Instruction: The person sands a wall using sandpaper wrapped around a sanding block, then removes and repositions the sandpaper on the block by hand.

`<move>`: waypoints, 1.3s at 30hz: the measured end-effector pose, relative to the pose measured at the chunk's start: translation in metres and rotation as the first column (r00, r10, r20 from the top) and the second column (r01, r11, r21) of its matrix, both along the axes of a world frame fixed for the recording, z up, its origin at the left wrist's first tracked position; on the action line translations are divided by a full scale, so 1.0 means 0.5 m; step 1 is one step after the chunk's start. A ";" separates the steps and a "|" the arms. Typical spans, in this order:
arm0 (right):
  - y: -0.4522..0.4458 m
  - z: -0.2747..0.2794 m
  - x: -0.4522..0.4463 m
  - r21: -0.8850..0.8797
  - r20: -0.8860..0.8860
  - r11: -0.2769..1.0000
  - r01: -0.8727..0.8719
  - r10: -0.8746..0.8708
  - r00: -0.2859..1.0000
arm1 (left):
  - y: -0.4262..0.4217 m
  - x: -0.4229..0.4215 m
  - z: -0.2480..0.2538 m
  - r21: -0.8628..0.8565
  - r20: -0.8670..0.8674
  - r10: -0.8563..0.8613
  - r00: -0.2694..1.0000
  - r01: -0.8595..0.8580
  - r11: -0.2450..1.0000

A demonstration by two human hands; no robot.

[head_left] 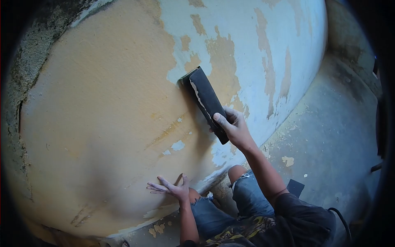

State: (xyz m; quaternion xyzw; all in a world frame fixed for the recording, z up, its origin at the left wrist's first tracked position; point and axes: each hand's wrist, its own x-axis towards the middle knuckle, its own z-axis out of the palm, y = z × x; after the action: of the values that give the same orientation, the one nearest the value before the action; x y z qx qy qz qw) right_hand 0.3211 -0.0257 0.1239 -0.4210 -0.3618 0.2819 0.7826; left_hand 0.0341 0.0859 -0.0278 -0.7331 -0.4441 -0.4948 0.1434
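My right hand (232,125) grips the lower end of a long sanding block (203,101) wrapped in dark sandpaper, with a torn pale edge along one side. The block is tilted, and its upper end is at the wall (103,90), close to where tan plaster meets the pale blue-white paint. Whether its face presses flat on the surface, I cannot tell. Lower down, my left hand (175,190) is open with fingers spread, near or against the tan part of the wall. Pale dust coats the fingers of both hands.
Patches of pale paint (284,24) with tan gaps cover the wall's right side. Rough, dark masonry (31,49) edges the left. Paint flakes (288,161) and a dark square sheet (295,187) lie on the concrete floor (329,164). A dark cable (343,222) curves at lower right.
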 end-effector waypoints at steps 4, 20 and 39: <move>-0.038 -0.206 -0.070 -0.093 -0.142 0.996 -0.010 -0.004 0.990 | 0.004 0.005 0.000 0.030 -0.002 0.033 0.999 -0.032 0.999; -0.052 -0.189 -0.015 -0.090 -0.112 0.996 0.022 -0.032 0.993 | -0.007 0.006 -0.002 0.032 -0.016 0.038 0.999 -0.038 0.999; -0.023 -0.099 -0.007 -0.021 -0.095 0.998 0.051 -0.053 0.994 | -0.001 0.016 -0.002 0.073 -0.015 0.043 0.999 -0.042 0.996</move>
State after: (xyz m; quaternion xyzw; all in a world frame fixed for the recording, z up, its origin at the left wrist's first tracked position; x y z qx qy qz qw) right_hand 0.3176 -0.0371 0.0746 -0.4232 -0.3101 0.2847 0.8023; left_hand 0.0421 0.0855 -0.0286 -0.7217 -0.4403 -0.5013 0.1841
